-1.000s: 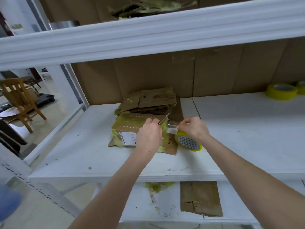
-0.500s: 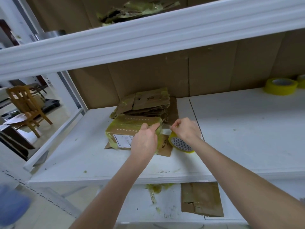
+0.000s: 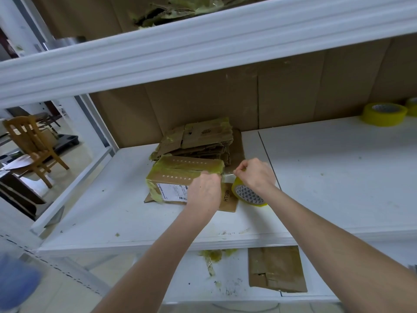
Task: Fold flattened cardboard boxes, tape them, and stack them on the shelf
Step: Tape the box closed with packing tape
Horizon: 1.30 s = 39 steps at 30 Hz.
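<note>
Close together, left hand (image 3: 206, 190) pinching tape strip (image 3: 228, 176) at right end of box (image 3: 178, 175), right hand (image 3: 256, 175) curled round yellow tape roll (image 3: 248, 196), flat cardboard pile (image 3: 198, 141) just behind, on white shelf (image 3: 327, 177)

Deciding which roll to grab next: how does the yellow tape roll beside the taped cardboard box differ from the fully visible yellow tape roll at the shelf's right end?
Beside the box, the near tape roll stands tilted on edge, core facing the camera; the right-end tape roll lies flat. The near one has a strip pinched by the right hand; the other lies untouched. Both are yellow with patterned cores.
</note>
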Each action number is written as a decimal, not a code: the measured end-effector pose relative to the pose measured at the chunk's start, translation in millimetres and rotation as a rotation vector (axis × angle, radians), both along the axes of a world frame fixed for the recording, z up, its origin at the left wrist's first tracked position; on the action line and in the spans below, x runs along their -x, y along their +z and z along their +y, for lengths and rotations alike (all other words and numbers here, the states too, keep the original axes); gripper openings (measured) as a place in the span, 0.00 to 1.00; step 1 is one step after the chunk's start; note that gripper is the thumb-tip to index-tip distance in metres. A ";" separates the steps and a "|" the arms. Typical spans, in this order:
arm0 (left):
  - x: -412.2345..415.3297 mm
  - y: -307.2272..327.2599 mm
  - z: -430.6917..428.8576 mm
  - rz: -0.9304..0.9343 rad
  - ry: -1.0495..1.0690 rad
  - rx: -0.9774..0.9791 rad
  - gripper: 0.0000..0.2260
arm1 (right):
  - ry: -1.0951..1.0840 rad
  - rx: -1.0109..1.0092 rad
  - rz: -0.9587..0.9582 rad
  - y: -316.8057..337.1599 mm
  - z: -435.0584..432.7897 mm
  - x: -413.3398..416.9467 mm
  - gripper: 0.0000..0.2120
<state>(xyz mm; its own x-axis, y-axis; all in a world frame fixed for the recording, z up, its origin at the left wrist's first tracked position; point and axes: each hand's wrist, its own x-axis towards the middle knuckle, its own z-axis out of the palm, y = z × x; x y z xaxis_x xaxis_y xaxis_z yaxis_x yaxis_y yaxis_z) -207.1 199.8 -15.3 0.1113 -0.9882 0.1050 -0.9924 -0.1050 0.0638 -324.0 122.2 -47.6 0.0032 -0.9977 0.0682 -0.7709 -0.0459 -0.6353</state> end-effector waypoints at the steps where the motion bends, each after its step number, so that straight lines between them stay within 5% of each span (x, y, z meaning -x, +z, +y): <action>1: 1.0 0.0 0.3 -0.023 0.000 -0.008 0.17 | 0.000 0.003 0.006 0.3 0.4 -1.1 0.10; 26: -3.8 -1.2 -5.3 0.036 0.018 -0.012 0.17 | -0.012 -0.014 -0.158 19.7 14.9 3.8 0.09; 29: -9.5 -6.7 -1.9 0.204 -0.028 0.096 0.18 | -0.083 0.026 -0.228 21.5 12.7 18.0 0.06; 34: -21.4 -3.2 2.7 0.830 0.028 0.369 0.12 | -0.131 0.011 -0.464 15.3 12.4 17.0 0.04; 39: -72.9 10.9 2.5 0.879 0.186 0.580 0.12 | -0.163 0.052 -0.487 15.2 8.9 -1.2 0.06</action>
